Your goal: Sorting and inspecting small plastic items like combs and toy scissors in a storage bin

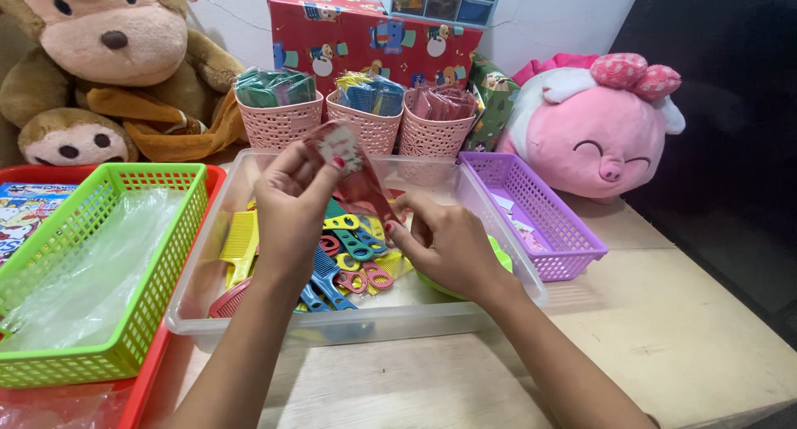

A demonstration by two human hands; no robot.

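My left hand (290, 201) and my right hand (444, 242) together hold a red comb in a clear plastic sleeve (353, 176) above a clear plastic bin (249, 313). The left hand pinches the sleeve's upper end, the right hand grips its lower end. Inside the bin lie several loose combs (344, 259) in yellow, blue, red and green. A green object (502, 254) shows under my right hand in the bin.
A green basket (166, 254) holding clear plastic bags sits on a red tray (141, 387) at left. A purple basket (573, 238) stands at right. Three pink baskets (282, 122) of packed combs, plush toys and a red wrapped box (374, 39) line the back.
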